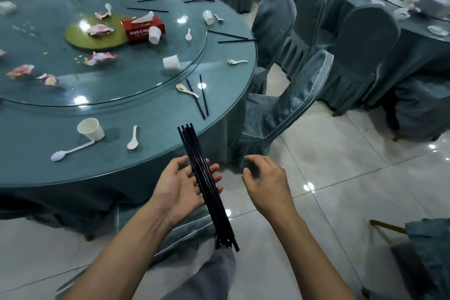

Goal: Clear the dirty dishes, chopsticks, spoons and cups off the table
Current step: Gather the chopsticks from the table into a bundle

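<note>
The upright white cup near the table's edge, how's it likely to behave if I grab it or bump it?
The cup looks thin-walled and disposable, so it is probably light and easily crushed if squeezed. Its base is narrower than its mouth, and a similar cup lies tipped over, so a bump would likely topple it. The glossy table may let it slide.

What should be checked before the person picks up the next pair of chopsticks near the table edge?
1. Is the right hand free: ok, it holds nothing.
2. Is the bundle of chopsticks secure: not ok, it only rests across the open fingers of the left hand.
3. Is the pair of chopsticks in view: ok, it lies near the edge of the table.
4. Is the pair free of other things: not ok, the handle of a spoon meets one stick.
5. Does the spoon lie over or under that stick: cannot tell.
</note>
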`<state>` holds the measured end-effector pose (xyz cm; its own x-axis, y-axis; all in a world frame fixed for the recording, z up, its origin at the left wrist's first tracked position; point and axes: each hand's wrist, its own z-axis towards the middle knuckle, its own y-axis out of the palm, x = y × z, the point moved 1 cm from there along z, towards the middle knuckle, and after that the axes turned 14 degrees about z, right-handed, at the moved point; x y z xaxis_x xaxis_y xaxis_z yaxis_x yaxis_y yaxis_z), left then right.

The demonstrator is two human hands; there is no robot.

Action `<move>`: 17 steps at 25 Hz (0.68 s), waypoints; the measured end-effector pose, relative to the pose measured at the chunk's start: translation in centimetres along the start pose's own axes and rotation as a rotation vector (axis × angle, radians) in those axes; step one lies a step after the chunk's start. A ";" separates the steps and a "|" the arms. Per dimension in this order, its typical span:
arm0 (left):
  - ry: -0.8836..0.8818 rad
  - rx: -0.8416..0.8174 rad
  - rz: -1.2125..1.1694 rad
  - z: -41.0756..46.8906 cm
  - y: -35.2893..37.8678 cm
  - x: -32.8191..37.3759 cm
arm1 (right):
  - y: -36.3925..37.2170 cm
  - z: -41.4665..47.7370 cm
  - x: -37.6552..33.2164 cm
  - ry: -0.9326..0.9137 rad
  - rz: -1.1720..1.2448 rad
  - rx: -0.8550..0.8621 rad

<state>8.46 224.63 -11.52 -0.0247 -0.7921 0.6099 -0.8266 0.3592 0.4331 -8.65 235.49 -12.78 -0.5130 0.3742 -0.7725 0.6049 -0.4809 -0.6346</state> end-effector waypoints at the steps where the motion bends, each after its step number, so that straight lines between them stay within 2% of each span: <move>1: 0.002 0.013 -0.008 0.9 0.5 0.2 | -0.1 1.3 0.3 -0.011 -0.016 -0.025; 9: 0.065 0.078 -0.097 7.7 3.7 4.9 | -1.0 12.1 1.2 -0.075 -0.085 -0.172; 17: 0.055 0.111 -0.162 12.9 5.6 8.4 | -1.5 20.4 1.6 -0.098 -0.096 -0.252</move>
<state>-3.60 213.62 -12.52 0.1425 -0.8058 0.5748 -0.8740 0.1701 0.4551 -22.80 220.68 -12.66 -0.6243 0.3246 -0.7106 0.6764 -0.2305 -0.6995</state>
